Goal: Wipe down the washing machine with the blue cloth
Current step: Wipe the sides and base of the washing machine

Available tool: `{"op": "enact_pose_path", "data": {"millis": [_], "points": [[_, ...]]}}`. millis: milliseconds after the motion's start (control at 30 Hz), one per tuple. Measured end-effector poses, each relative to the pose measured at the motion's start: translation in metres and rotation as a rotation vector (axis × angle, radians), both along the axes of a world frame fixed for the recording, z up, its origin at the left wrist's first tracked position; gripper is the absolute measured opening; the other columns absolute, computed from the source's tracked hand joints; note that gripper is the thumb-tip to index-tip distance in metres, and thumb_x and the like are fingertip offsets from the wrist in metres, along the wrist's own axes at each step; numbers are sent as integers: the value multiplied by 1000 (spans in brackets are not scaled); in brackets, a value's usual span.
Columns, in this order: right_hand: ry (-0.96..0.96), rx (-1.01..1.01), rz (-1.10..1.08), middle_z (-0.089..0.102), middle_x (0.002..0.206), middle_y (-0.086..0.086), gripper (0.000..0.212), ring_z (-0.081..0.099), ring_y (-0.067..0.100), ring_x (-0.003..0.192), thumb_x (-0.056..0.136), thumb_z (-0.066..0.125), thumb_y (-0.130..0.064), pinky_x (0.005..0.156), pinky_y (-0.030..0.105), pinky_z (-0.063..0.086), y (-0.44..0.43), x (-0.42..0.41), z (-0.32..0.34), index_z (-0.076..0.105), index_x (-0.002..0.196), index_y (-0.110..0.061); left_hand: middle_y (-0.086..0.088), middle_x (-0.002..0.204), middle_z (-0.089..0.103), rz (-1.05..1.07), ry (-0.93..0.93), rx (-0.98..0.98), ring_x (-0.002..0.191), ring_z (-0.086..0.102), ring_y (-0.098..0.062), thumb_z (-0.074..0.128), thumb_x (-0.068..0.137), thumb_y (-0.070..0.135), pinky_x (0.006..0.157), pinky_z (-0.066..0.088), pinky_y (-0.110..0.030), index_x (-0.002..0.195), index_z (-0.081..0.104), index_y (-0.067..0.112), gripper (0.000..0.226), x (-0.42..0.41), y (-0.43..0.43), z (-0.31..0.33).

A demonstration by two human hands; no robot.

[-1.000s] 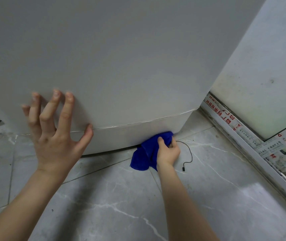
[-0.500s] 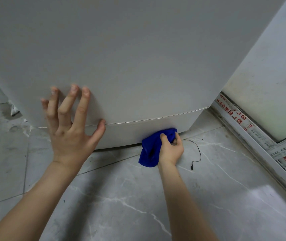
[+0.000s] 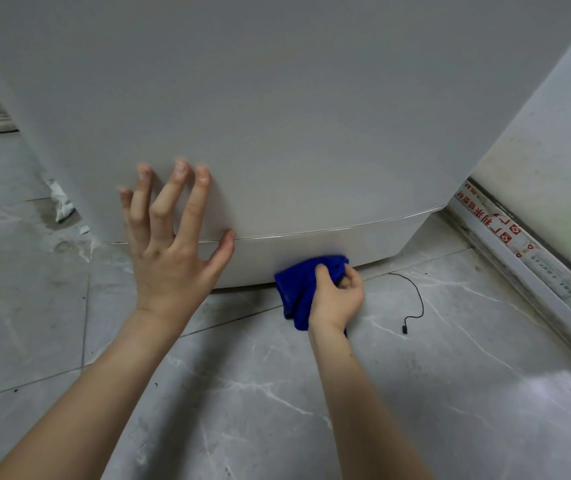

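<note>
The pale grey washing machine (image 3: 294,98) fills the upper part of the head view, its front panel ending in a curved base strip just above the floor. My left hand (image 3: 173,244) lies flat and spread against the lower front panel, fingers pointing up. My right hand (image 3: 337,299) grips the bunched blue cloth (image 3: 298,289) and presses it against the bottom edge of the base strip, right of centre. Part of the cloth hangs down to the floor behind my wrist.
Grey marble-look floor tiles (image 3: 450,375) spread below. A thin black cord (image 3: 415,299) lies on the floor right of my right hand. A white door frame with red-printed tape (image 3: 499,230) runs along the right. Scraps of white debris (image 3: 60,206) sit at the machine's left corner.
My right hand with the blue cloth has slid left along the machine's bottom edge, away from its right corner. My view has shifted left, and my left hand stays flat on the panel.
</note>
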State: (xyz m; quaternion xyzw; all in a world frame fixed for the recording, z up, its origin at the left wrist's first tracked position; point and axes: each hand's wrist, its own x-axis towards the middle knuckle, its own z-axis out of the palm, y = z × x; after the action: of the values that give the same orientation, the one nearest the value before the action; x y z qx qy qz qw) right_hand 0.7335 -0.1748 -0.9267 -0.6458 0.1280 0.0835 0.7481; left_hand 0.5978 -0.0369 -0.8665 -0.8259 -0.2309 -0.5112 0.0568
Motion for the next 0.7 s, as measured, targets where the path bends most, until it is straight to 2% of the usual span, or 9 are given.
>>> {"op": "enact_pose_path", "data": {"millis": [100, 200, 267, 300, 367, 433, 500, 567, 700], "points": [[-154, 129, -86, 66, 99, -1, 42, 67, 3, 80, 76, 74, 1, 70, 19, 54, 18, -16, 21, 62, 112, -15, -5, 153, 31, -6, 26, 47, 146, 18, -34, 69, 92, 34, 121, 20, -57, 149, 43, 14, 66, -4, 5, -1], [-178, 162, -83, 65, 113, 3, 46, 69, 11, 95, 78, 75, -3, 77, 20, 56, 32, -32, 22, 58, 118, -18, -6, 150, 39, -3, 94, 168, 142, 31, -33, 70, 93, 29, 113, 37, -57, 147, 49, 14, 60, -25, 19, -6], [-117, 75, -34, 63, 121, 9, 46, 66, 14, 98, 83, 73, -6, 83, 19, 54, 30, -33, 10, 53, 124, -16, -8, 145, 44, 18, 85, 179, 135, 40, -33, 73, 92, 28, 112, 41, -51, 144, 52, 14, 57, -43, 27, -10], [-66, 29, -1, 62, 123, 11, 47, 65, 16, 99, 85, 71, -7, 85, 20, 53, 27, -33, 4, 52, 128, -13, -9, 143, 46, 39, 65, 152, 132, 41, -33, 74, 92, 29, 114, 38, -45, 143, 53, 13, 58, -51, 30, -11], [42, -19, 59, 62, 124, 14, 52, 63, 23, 105, 88, 70, -8, 95, 31, 52, 21, -34, -3, 48, 134, -7, -11, 138, 45, 85, 13, 74, 126, 42, -33, 76, 90, 34, 117, 32, -37, 142, 53, 13, 61, -63, 35, -11], [47, -44, 58, 62, 117, 14, 52, 62, 26, 104, 86, 71, -7, 96, 38, 52, 21, -36, -1, 49, 133, -5, -8, 136, 42, 82, -60, -51, 124, 42, -34, 80, 85, 41, 114, 33, -37, 143, 50, 15, 71, -68, 37, -10], [-40, -4, 15, 63, 108, 10, 44, 64, 25, 96, 82, 72, -2, 88, 34, 55, 29, -44, 9, 54, 121, -12, -8, 137, 31, 20, -141, -223, 127, 39, -35, 86, 78, 40, 113, 37, -41, 145, 44, 19, 81, -69, 37, -9], [-139, 83, 9, 62, 97, 0, 43, 64, 18, 87, 79, 72, 3, 77, 22, 55, 41, -60, 22, 55, 107, -25, -16, 139, 28, -32, -165, -351, 131, 36, -31, 88, 75, 36, 115, 35, -33, 147, 38, 24, 88, -68, 36, -10], [-223, 147, 41, 62, 96, -7, 46, 66, 5, 82, 80, 74, 2, 74, 17, 54, 59, -83, 27, 51, 112, -24, -26, 144, 29, -63, -157, -432, 133, 33, -18, 86, 76, 38, 115, 35, -33, 151, 33, 31, 92, -69, 37, -13]]}}
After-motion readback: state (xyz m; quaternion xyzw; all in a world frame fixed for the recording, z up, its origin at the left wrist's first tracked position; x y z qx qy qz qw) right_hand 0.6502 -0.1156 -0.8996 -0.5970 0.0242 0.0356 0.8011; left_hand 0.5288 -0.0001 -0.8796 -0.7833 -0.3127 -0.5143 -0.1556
